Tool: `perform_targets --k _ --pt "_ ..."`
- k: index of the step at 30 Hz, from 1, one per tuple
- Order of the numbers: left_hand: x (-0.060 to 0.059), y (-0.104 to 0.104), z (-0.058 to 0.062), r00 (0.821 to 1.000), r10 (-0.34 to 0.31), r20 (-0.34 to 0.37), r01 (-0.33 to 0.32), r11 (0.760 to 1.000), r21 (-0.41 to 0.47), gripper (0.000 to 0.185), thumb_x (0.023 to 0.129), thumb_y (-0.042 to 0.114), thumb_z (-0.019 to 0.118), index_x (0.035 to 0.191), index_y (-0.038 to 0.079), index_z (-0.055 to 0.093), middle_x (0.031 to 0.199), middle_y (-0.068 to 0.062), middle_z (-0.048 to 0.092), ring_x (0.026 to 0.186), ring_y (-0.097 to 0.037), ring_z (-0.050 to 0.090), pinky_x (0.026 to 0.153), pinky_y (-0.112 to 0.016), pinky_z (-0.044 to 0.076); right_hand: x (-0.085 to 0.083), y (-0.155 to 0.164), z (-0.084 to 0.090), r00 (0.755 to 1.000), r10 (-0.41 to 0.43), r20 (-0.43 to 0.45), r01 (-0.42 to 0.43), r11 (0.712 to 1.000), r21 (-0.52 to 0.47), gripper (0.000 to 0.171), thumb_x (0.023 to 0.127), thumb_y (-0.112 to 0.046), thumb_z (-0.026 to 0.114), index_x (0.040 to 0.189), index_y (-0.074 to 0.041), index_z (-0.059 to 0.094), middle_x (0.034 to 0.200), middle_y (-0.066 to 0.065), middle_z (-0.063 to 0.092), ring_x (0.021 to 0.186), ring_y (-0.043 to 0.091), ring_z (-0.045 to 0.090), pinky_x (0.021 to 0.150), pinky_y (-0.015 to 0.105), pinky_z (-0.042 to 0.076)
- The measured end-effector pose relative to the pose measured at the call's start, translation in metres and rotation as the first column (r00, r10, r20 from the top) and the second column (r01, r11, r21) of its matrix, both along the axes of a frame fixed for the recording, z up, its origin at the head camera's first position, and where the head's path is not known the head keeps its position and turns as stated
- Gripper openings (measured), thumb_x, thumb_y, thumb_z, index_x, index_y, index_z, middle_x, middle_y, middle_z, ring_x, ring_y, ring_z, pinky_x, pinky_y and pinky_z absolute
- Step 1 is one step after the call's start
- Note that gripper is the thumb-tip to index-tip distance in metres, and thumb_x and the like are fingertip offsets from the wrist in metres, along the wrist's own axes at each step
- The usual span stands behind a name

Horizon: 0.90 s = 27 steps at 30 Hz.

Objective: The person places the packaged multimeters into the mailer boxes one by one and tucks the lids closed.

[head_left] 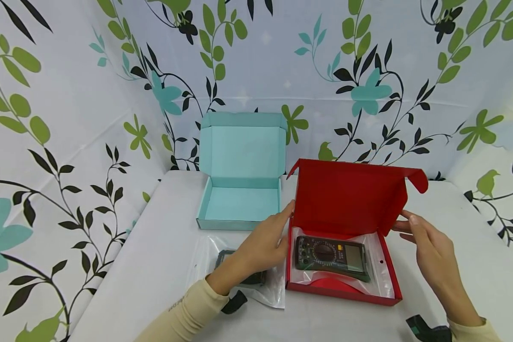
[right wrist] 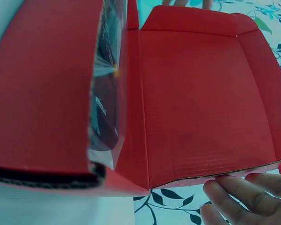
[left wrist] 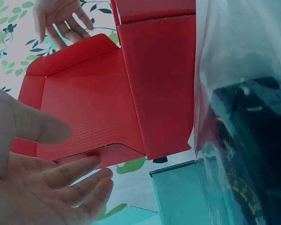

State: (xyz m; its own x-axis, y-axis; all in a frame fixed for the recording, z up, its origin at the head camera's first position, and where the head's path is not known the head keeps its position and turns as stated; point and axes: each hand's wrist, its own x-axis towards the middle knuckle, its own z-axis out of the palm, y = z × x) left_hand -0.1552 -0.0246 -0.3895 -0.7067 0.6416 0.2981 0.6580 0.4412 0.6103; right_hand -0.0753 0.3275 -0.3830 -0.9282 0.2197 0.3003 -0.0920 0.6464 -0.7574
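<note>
Red cardboard box (head_left: pixel 346 247): stands at table centre, lid upright and open, side flaps out. Contents: one black digital multimeter (head_left: pixel 330 254) sealed in a clear plastic bag (head_left: pixel 378 273), lying flat in the tray.

Left hand (head_left: pixel 262 244): fingers straight and relaxed, tips touching the lid's left edge; nothing gripped. Right hand (head_left: pixel 429 251): fingers extended, tips against the lid's right flap; nothing gripped. The wrist views confirm flat fingers at the lid's edges.

Second bagged meter (head_left: pixel 239 273): dark unit in its own clear bag, lying on the table just left of the red box, partly hidden beneath the left forearm.

Teal cardboard box (head_left: pixel 240 190): open, lid upright, tray showing no contents; behind and left of the red box.

Status, as judged: the red box is filled but not yet closed; the second meter and the teal box remain unpaired.

Surroundings: white table (head_left: pixel 154 266); leaf-patterned backdrop (head_left: pixel 68 118) on three sides.
</note>
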Motion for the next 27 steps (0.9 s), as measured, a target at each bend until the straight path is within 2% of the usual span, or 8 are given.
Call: perform_targets --k 2,10,17,19,21,22,23,27 --pt "0.0006 0.0007 -0.0008 1.0 -0.004 -0.029 0.003 1.0 -0.016 0.08 0.096 0.0 0.057 0.166 0.004 0.018 0.146 -0.019 0.056 0.127 -0.032 0.057 0.105 -0.046 0.048 0.0015 -0.0019 -0.0006 1.0 -0.001 -0.005 0.001 1.0 0.002 0.05 0.113 -0.031 0.038 0.155 -0.006 0.049 0.129 0.025 0.067 0.095 -0.015 0.054 0.092 0.08 0.039" --pt "0.0022 0.0013 -0.0003 0.987 -0.042 -0.155 0.034 0.998 -0.053 0.08 0.092 -0.003 0.057 0.163 -0.003 0.019 0.118 -0.017 0.065 0.097 -0.025 0.063 0.088 -0.039 0.055 0.0056 -0.0042 -0.0031 0.999 0.014 -0.041 -0.014 1.0 -0.01 0.05 0.113 -0.031 0.04 0.155 -0.005 0.049 0.128 0.025 0.067 0.095 -0.017 0.055 0.093 0.081 0.038" --pt "0.0042 0.0029 -0.0018 0.972 -0.066 -0.225 0.054 0.997 -0.061 0.077 0.095 0.002 0.056 0.161 -0.006 0.017 0.119 -0.015 0.066 0.102 -0.027 0.067 0.094 -0.04 0.055 0.0077 -0.0046 -0.0047 0.999 0.01 -0.047 -0.01 1.0 -0.001 0.05 0.113 -0.032 0.042 0.154 -0.006 0.05 0.127 0.023 0.068 0.096 -0.017 0.056 0.091 0.079 0.042" --pt "0.0045 0.0035 -0.0015 0.97 -0.073 -0.231 0.06 0.996 -0.06 0.077 0.095 0.004 0.056 0.161 -0.006 0.017 0.119 -0.015 0.066 0.105 -0.029 0.067 0.095 -0.041 0.054 0.0087 -0.0041 -0.0055 0.999 0.004 -0.042 -0.003 1.0 0.016 0.049 0.113 -0.031 0.042 0.154 -0.007 0.05 0.126 0.021 0.069 0.098 -0.015 0.057 0.094 0.071 0.047" --pt "0.0051 0.0039 -0.0011 0.969 -0.076 -0.237 0.063 0.996 -0.065 0.078 0.095 0.005 0.056 0.161 -0.006 0.016 0.119 -0.014 0.066 0.105 -0.029 0.067 0.095 -0.041 0.054 0.0094 -0.0029 -0.0062 0.999 0.004 -0.035 -0.003 0.999 0.032 0.048 0.113 -0.029 0.042 0.154 -0.008 0.05 0.125 0.019 0.07 0.099 -0.012 0.06 0.097 0.054 0.052" --pt "0.0053 0.0041 -0.0009 0.968 -0.077 -0.239 0.063 0.996 -0.069 0.078 0.095 0.006 0.056 0.161 -0.006 0.015 0.119 -0.014 0.066 0.105 -0.029 0.067 0.094 -0.041 0.054 0.0097 -0.0022 -0.0063 1.0 0.007 -0.027 -0.006 1.0 0.031 0.047 0.113 -0.029 0.041 0.155 -0.008 0.05 0.124 0.017 0.071 0.099 -0.011 0.061 0.098 0.053 0.052" --pt "0.0055 0.0041 -0.0008 0.968 -0.079 -0.24 0.064 0.995 -0.073 0.079 0.095 0.005 0.056 0.161 -0.006 0.015 0.118 -0.014 0.066 0.104 -0.029 0.068 0.094 -0.04 0.055 0.0098 -0.0014 -0.0063 1.0 0.009 -0.016 -0.008 1.0 0.025 0.048 0.113 -0.03 0.041 0.155 -0.009 0.049 0.124 0.014 0.072 0.1 -0.009 0.062 0.098 0.051 0.052" --pt "0.0072 0.0022 0.0001 0.978 -0.081 -0.191 0.066 0.995 -0.081 0.083 0.091 0.001 0.056 0.162 -0.005 0.013 0.116 -0.013 0.066 0.093 -0.02 0.064 0.087 -0.034 0.055 0.0104 0.0018 -0.0067 0.999 0.049 0.007 -0.049 0.998 -0.04 0.05 0.114 -0.031 0.037 0.155 -0.005 0.047 0.12 0.001 0.074 0.1 -0.003 0.066 0.093 0.027 0.052"
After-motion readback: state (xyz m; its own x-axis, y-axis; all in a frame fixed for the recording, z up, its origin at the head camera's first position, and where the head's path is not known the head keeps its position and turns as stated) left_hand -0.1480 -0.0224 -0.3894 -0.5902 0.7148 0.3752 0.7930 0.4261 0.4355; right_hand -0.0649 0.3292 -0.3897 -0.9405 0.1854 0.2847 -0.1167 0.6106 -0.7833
